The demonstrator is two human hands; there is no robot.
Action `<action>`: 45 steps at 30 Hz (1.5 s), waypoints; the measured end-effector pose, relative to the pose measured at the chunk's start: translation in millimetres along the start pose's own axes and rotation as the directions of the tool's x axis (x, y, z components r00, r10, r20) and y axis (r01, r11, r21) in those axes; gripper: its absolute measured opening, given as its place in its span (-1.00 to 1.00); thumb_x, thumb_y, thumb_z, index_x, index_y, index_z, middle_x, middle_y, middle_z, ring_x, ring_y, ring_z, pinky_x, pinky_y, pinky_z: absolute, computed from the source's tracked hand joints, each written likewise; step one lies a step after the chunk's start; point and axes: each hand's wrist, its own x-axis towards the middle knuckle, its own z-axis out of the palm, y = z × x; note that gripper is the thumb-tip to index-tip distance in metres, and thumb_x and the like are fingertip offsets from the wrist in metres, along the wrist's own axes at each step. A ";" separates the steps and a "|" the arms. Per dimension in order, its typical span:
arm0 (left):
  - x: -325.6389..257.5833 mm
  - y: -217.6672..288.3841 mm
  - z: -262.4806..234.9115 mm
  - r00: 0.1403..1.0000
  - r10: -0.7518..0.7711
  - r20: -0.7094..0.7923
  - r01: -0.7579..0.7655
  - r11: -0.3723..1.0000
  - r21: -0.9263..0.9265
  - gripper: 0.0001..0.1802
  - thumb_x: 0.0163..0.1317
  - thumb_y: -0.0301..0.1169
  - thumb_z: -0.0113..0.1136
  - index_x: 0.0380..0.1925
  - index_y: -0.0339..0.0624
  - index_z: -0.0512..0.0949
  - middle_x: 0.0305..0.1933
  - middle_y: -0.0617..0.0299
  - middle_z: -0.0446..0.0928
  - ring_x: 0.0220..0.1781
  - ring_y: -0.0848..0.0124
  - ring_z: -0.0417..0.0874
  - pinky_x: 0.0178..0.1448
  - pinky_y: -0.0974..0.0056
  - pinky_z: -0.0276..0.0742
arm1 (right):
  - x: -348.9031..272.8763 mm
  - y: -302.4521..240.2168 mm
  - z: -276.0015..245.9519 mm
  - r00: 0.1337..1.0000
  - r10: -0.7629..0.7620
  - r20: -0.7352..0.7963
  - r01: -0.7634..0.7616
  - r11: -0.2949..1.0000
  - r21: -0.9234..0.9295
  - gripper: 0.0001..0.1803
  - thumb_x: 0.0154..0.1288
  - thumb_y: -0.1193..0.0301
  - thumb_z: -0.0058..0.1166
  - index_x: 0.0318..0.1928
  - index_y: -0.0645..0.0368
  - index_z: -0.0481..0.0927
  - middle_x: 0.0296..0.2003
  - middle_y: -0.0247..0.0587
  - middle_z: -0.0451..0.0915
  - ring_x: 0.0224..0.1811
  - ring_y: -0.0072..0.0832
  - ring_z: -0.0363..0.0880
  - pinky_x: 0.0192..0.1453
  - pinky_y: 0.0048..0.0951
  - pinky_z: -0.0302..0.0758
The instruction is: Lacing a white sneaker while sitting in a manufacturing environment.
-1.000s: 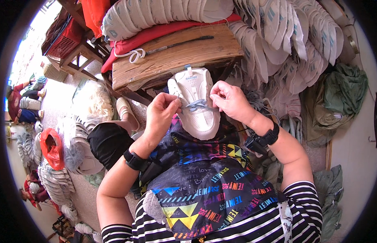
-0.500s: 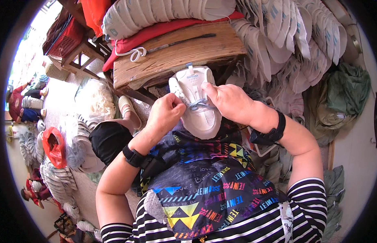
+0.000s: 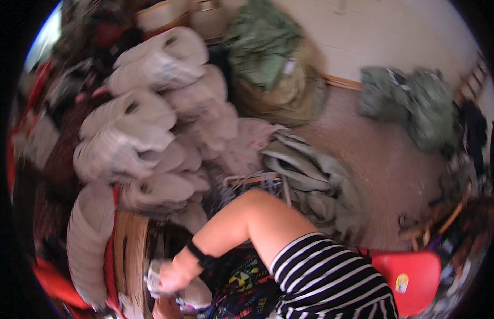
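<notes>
A white shoe point(image 3: 198, 295) lies in front of my body at the lower left, beside the wooden bench point(image 3: 131, 250). My right hand point(image 3: 175, 275) is closed at the shoe's opening, with the shoe's upper part under it. Motion blur hides the exact finger positions and the lace. Below it, my left hand point(image 3: 165, 308) shows only in part at the lower edge, close to the shoe. Its fingers are too smeared and cut off to read.
Stacks of white shoe uppers point(image 3: 125, 133) pile up beyond the bench, and another row point(image 3: 90, 242) stands on it. Green sacks point(image 3: 265, 48) lean at the wall; more sacks point(image 3: 433, 106) lie at the right. A red stool point(image 3: 409, 279) stands behind my right arm.
The view has swung to the right, so the bench, shoe and hands now sit at the lower left. Both hands remain at the shoe. The sacks and red stool have come into view.
</notes>
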 end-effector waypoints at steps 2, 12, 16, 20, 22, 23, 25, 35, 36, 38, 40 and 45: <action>0.2 12.4 -11.1 0.994 -0.009 -0.105 0.000 0.996 -0.094 -0.71 0.30 -0.21 0.07 -0.28 -0.22 0.57 -0.30 -0.22 0.56 -0.27 -0.04 0.62 -0.18 -0.02 0.52 | -3.6 4.2 4.5 0.987 -0.046 -0.154 0.040 0.998 -0.046 -0.74 0.27 0.34 -0.08 -0.17 0.31 0.47 -0.53 0.02 0.62 -0.56 -0.10 0.63 -0.50 -0.07 0.55; 13.0 3.1 -5.2 0.969 0.170 -0.178 -0.186 0.980 -0.076 -0.76 0.24 -0.29 0.21 -0.36 -0.29 0.58 -0.34 -0.07 0.56 -0.27 -0.01 0.54 -0.14 0.02 0.46 | -8.5 -7.7 -40.0 0.994 0.071 -0.088 -0.074 0.997 -0.035 -0.70 0.25 0.19 0.04 -0.26 0.15 0.64 -0.31 0.01 0.67 -0.29 -0.10 0.68 -0.25 -0.10 0.60; 17.9 -8.2 3.1 0.930 0.233 -0.284 -0.264 0.962 -0.074 -0.77 0.21 -0.30 0.25 -0.38 -0.28 0.58 -0.36 -0.04 0.56 -0.27 0.01 0.54 -0.12 0.03 0.46 | -14.2 2.6 -51.7 0.990 -0.096 -0.102 0.100 0.995 0.030 -0.75 0.29 0.33 -0.01 -0.28 0.23 0.64 -0.35 0.07 0.66 -0.34 -0.06 0.65 -0.26 -0.09 0.55; 20.5 -20.4 12.0 0.866 0.282 -0.412 -0.337 0.939 -0.067 -0.78 0.18 -0.32 0.30 -0.39 -0.28 0.59 -0.37 -0.01 0.56 -0.27 0.03 0.53 -0.11 0.03 0.46 | -11.6 10.1 -52.1 0.922 -0.339 -0.189 0.293 0.927 -0.233 -0.80 0.14 0.25 0.16 -0.37 0.11 0.65 -0.47 -0.08 0.66 -0.44 -0.15 0.67 -0.43 -0.15 0.56; 19.4 -31.5 17.9 0.827 0.296 -0.479 -0.365 0.929 -0.055 -0.79 0.17 -0.33 0.32 -0.39 -0.27 0.59 -0.38 0.01 0.56 -0.26 0.04 0.52 -0.10 0.04 0.45 | -8.8 19.3 -52.2 0.928 -0.343 -0.143 0.297 0.916 -0.269 -0.80 0.15 0.25 0.15 -0.35 0.11 0.65 -0.46 -0.09 0.66 -0.43 -0.15 0.67 -0.42 -0.14 0.56; 24.6 -39.3 22.7 0.826 0.288 -0.485 -0.357 0.933 -0.054 -0.79 0.17 -0.33 0.32 -0.39 -0.27 0.59 -0.38 0.01 0.56 -0.26 0.04 0.52 -0.10 0.04 0.45 | -7.4 24.0 -53.1 0.935 -0.342 -0.093 0.301 0.905 -0.299 -0.80 0.17 0.25 0.13 -0.34 0.11 0.65 -0.45 -0.09 0.66 -0.42 -0.15 0.67 -0.40 -0.13 0.57; 25.8 -42.5 30.0 0.820 0.294 -0.491 -0.415 0.896 -0.157 -0.76 0.10 -0.32 0.41 -0.40 -0.26 0.60 -0.40 0.09 0.54 -0.24 0.11 0.50 -0.07 0.05 0.44 | 1.2 29.8 -50.1 0.936 -0.351 0.011 0.332 0.876 -0.350 -0.79 0.19 0.26 0.10 -0.30 0.12 0.65 -0.42 -0.10 0.67 -0.39 -0.16 0.68 -0.37 -0.11 0.58; 13.6 -19.8 5.9 0.993 0.040 -0.109 -0.099 0.783 -0.613 -0.78 0.21 -0.37 0.30 -0.23 -0.30 0.62 -0.19 0.06 0.55 -0.14 0.21 0.52 0.05 0.06 0.44 | 24.8 13.8 -63.2 0.941 -0.240 0.236 0.309 0.896 -0.319 -0.68 0.17 0.10 0.13 -0.22 0.05 0.66 -0.22 -0.13 0.66 -0.05 -0.15 0.63 -0.03 0.02 0.54; 13.9 -16.7 6.1 0.994 0.035 -0.108 -0.097 0.756 -0.648 -0.79 0.21 -0.38 0.29 -0.23 -0.30 0.62 -0.19 0.05 0.55 -0.14 0.21 0.52 0.06 0.06 0.44 | 31.8 18.3 -65.2 0.946 -0.192 0.261 0.234 0.962 -0.141 -0.63 0.22 0.08 0.07 -0.16 0.07 0.66 -0.22 -0.06 0.68 -0.12 -0.07 0.67 -0.05 0.04 0.58; 3.1 2.0 -3.3 0.993 0.009 -0.115 -0.086 0.720 -0.688 -0.80 0.21 -0.40 0.27 -0.23 -0.29 0.62 -0.18 0.05 0.55 -0.15 0.22 0.52 0.08 0.06 0.43 | 53.1 63.4 -30.7 0.976 -0.124 0.176 0.158 0.968 -0.193 -0.65 0.22 0.08 0.07 -0.18 0.05 0.66 -0.25 -0.09 0.67 -0.14 -0.11 0.66 -0.08 0.01 0.57; 3.0 21.6 -11.9 0.990 0.023 -0.142 -0.119 0.689 -0.715 -0.82 0.22 -0.42 0.26 -0.23 -0.29 0.62 -0.17 0.04 0.55 -0.15 0.23 0.52 0.10 0.06 0.42 | 53.2 93.9 -4.3 1.000 0.021 -0.005 -0.022 0.954 -0.298 -0.69 0.23 0.09 0.07 -0.23 0.01 0.66 -0.30 -0.14 0.66 -0.20 -0.18 0.64 -0.12 -0.04 0.56; -14.3 19.2 -8.3 0.961 -0.254 -0.108 0.045 0.528 -0.848 -0.85 0.23 -0.47 0.21 -0.22 -0.28 0.62 -0.16 0.03 0.54 -0.15 0.24 0.53 0.16 0.07 0.41 | 49.3 67.8 77.4 0.920 0.105 -0.377 -0.221 0.935 -0.277 -0.78 0.24 0.11 0.06 -0.33 -0.11 0.67 -0.43 -0.26 0.63 -0.35 -0.36 0.60 -0.23 -0.18 0.54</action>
